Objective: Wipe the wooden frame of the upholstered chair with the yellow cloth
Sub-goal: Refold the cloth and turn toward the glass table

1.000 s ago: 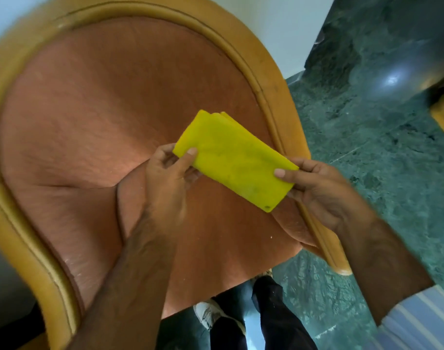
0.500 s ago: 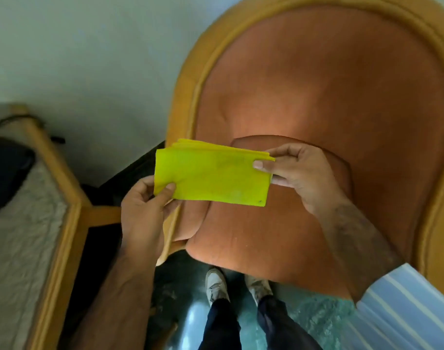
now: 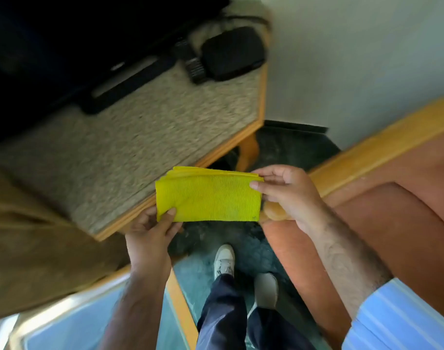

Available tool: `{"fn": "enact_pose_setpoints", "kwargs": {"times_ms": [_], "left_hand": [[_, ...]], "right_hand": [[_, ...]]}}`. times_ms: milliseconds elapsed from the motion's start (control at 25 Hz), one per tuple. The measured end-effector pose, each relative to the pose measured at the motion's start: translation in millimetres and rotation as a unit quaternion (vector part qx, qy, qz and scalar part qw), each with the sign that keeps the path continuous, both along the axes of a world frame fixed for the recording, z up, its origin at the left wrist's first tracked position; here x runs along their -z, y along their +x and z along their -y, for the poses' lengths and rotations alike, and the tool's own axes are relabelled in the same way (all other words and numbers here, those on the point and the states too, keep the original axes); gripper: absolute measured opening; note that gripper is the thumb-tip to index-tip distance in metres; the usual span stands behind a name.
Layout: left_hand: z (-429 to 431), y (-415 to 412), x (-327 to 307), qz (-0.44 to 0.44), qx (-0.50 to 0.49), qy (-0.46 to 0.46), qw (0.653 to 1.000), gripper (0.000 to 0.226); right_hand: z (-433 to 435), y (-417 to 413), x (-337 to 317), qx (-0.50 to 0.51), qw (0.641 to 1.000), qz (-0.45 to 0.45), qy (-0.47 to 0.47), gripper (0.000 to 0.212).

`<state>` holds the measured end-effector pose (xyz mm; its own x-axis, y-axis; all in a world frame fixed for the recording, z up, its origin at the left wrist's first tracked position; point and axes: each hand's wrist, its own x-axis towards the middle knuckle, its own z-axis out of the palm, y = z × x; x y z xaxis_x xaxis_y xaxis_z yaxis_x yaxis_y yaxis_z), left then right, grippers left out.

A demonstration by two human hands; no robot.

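Head view: chair frame partly cropped.

Soft daylight fills the room — the top left corner is very dark. Things near the edges look blurry and bent, while the yellow cloth stays sharp.

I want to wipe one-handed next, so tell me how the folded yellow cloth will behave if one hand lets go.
The yellow cloth is probably floppy: its stacked layers fan apart along the top edge, and it stays flat only between the left hand and right hand. Released at one end, it would likely droop and unfold. Its ribbed weave suggests a light, grippy feel.
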<state>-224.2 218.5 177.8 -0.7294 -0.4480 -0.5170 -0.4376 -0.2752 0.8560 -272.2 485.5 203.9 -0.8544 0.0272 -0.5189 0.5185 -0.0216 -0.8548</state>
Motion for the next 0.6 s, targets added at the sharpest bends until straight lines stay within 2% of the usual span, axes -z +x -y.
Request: {"fn": "enact_pose_setpoints", "kwargs": {"times_ms": [160, 360, 440, 600], "left_hand": [[85, 67, 29, 0.031, -0.143, -0.009, 0.989, 0.015], [166, 154, 82, 0.089, -0.308, -0.038, 0.947, 0.026], [190, 183, 108, 0.112, -0.330, -0.052, 0.936, 0.014], [230, 231, 175, 0.201, -0.308, -0.120, 0.922, 0.011]], "right_hand": [[109, 1, 39, -0.152, 0.988, 0.030, 0.003, 0.022], [234, 40, 110, -0.284, 0.956, 0.059, 0.053, 0.026], [270, 61, 142, -0.322, 0.940, 0.064, 0.090, 0.027], [325, 91, 217, -0.381, 0.909, 0.086, 0.144, 0.026]]}}
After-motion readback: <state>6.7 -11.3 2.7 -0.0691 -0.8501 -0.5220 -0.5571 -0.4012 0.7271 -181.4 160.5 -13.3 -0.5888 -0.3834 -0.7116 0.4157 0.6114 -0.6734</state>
